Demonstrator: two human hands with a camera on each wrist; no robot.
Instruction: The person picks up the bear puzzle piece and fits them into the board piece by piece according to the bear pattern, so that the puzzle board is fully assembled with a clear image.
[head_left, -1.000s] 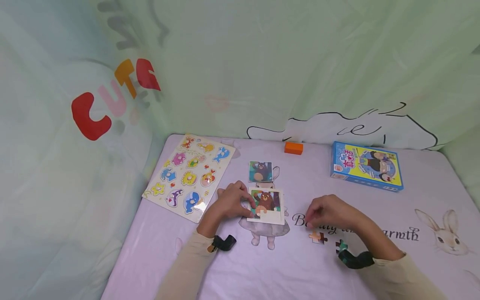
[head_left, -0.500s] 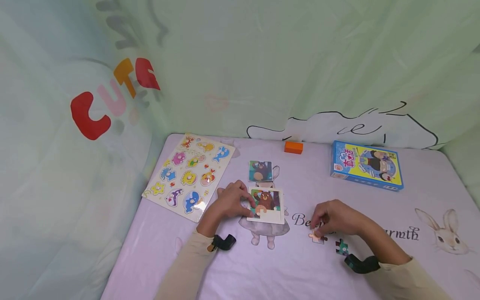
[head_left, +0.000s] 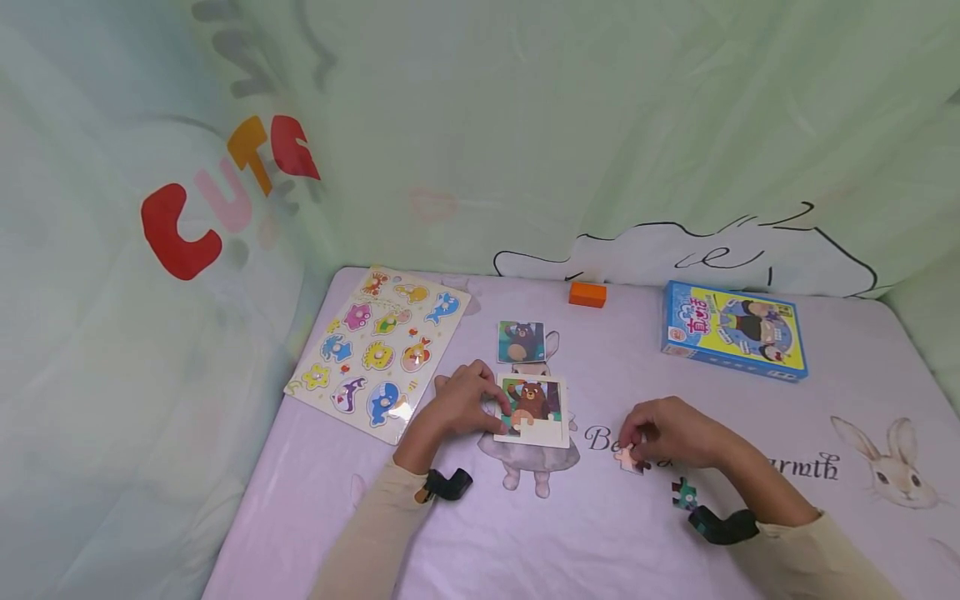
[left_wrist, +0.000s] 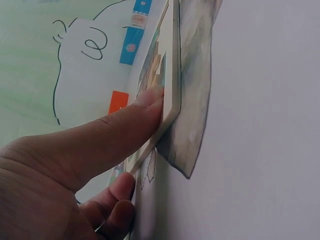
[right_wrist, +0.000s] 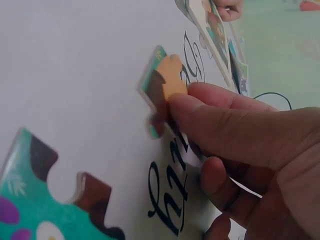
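My right hand pinches a jigsaw puzzle piece between thumb and index finger, tilted up off the tablecloth; it is orange and brown with green edges. A second, teal and brown puzzle piece lies flat near the right wrist. My left hand holds the left edge of a square puzzle board, its thumb on top and the other fingers at the side. In the board sits part of a bear picture, with a bare pale area at the lower right. A bear picture card lies just behind the board.
At the left lies a board of sea animal pictures. An orange block is at the back middle of the table. A blue and yellow box lies at the back right. Curtains hang around the table.
My right hand came down onto the orange and brown puzzle piece, pinched it and tilted it off the cloth. My left hand and the puzzle board have stayed in place.
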